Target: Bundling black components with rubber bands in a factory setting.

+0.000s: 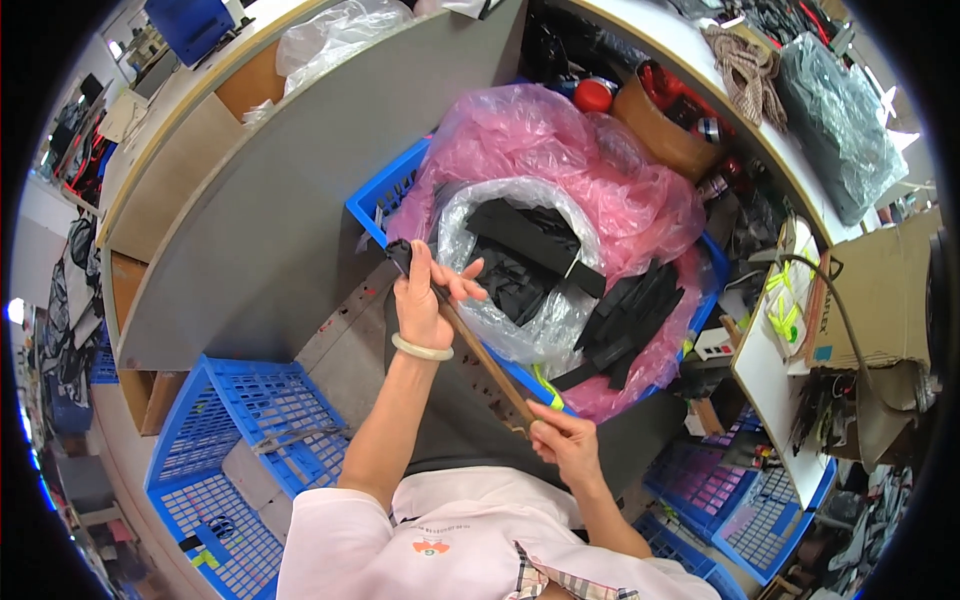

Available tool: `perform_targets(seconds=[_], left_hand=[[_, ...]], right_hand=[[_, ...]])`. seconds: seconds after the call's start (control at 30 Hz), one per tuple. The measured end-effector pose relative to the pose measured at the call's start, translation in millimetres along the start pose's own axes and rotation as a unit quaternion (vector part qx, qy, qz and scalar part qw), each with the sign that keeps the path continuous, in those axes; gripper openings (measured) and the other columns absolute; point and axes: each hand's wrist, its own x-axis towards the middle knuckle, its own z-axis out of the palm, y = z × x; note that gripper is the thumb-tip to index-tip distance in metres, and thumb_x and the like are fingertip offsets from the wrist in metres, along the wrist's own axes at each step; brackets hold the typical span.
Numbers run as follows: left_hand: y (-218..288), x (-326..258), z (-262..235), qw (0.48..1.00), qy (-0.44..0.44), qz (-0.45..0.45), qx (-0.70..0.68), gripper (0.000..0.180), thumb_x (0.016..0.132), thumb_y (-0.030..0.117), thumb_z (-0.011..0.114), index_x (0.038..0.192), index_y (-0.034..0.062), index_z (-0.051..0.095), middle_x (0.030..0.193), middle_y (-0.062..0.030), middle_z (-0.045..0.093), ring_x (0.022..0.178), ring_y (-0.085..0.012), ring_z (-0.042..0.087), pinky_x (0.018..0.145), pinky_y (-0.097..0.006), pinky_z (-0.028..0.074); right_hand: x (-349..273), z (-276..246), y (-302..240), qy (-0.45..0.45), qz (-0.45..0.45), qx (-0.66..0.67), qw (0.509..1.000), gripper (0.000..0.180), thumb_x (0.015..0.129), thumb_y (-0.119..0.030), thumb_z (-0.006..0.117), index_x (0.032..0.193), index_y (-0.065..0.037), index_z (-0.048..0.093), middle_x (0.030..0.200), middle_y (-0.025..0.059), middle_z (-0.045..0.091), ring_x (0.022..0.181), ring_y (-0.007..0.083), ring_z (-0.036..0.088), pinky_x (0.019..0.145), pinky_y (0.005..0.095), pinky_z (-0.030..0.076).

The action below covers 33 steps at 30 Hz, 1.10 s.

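The left hand (425,305) is raised over the grey tabletop (290,210), its grip pressed together around the upper end of a long brown strip (485,365), where a small black piece (400,255) sits at the strip's tip under the thumb and fingers. A pale bangle (421,349) circles the left wrist. The right hand (565,440) lies lower and nearer the body, its grip pinching the lower end of the same strip, so the strip runs diagonally between the two hands, from upper left to lower right, held clear of the tabletop. Just beyond the strip stands a blue crate (385,195) lined with a pink plastic bag (590,160); inside it a clear plastic bag (520,200) holds black flat pieces (525,245), and more black pieces (630,315) lie loose on the pink lining to the right. A second blue crate (250,420) sits on the floor to the person's lower left, with metal pliers (295,438) lying in it. A cardboard box (885,290) stands well apart at the right edge. The person wears a pink top (400,545).
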Motion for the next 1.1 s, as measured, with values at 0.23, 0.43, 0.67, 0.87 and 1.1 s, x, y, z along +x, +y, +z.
perform_targets(seconds=[0.23,0.43,0.67,0.87,1.1], left_hand=[[-14,-41,24,0.989,0.046,-0.138,0.041,0.046,0.092,0.026,0.052,0.051,0.0058,0.048,0.044,-0.0096,0.046,0.052,-0.0261,0.061,0.084,-0.043,0.05],[-2,-12,10,0.982,0.007,-0.19,-0.02,0.043,0.09,0.027,0.056,0.053,0.0106,0.042,0.043,-0.0084,0.045,0.046,-0.0269,0.058,0.085,-0.047,0.049],[17,-14,7,0.997,-0.01,-0.071,0.021,0.052,0.09,0.042,0.055,0.053,0.0058,0.05,0.048,-0.0091,0.051,0.05,-0.0273,0.062,0.082,-0.042,0.051],[1,-18,5,0.991,0.036,-0.117,0.06,0.054,0.084,0.049,0.061,0.053,0.0054,0.051,0.046,-0.0094,0.051,0.047,-0.0272,0.062,0.076,-0.039,0.053],[-13,-29,0,0.99,0.069,-0.079,0.095,0.061,0.09,0.057,0.043,0.065,0.0024,0.05,0.046,-0.009,0.05,0.043,-0.0242,0.058,0.067,-0.037,0.053]], right_hand=[[26,25,-24,-0.01,-0.027,0.035,0.999,0.032,0.087,-0.004,0.058,0.118,0.0,0.058,0.065,0.0005,0.052,0.046,0.0046,0.038,0.041,0.0194,0.026],[22,4,-15,0.007,-0.122,-0.088,0.989,0.031,0.086,0.001,0.058,0.116,-0.001,0.061,0.069,-0.0006,0.053,0.051,0.0043,0.041,0.044,0.0176,0.029],[11,12,-8,-0.001,-0.001,0.022,1.0,0.031,0.085,-0.002,0.059,0.116,0.0,0.059,0.068,0.0058,0.055,0.048,0.0062,0.042,0.04,0.0185,0.026],[18,25,-8,-0.058,0.059,0.148,0.986,0.034,0.089,-0.006,0.056,0.123,-0.004,0.054,0.069,0.0057,0.054,0.045,0.0048,0.037,0.04,0.018,0.027],[29,32,-7,-0.107,0.11,0.244,0.958,0.031,0.093,-0.016,0.052,0.124,-0.009,0.051,0.064,0.004,0.047,0.042,0.0062,0.035,0.037,0.0187,0.028]])
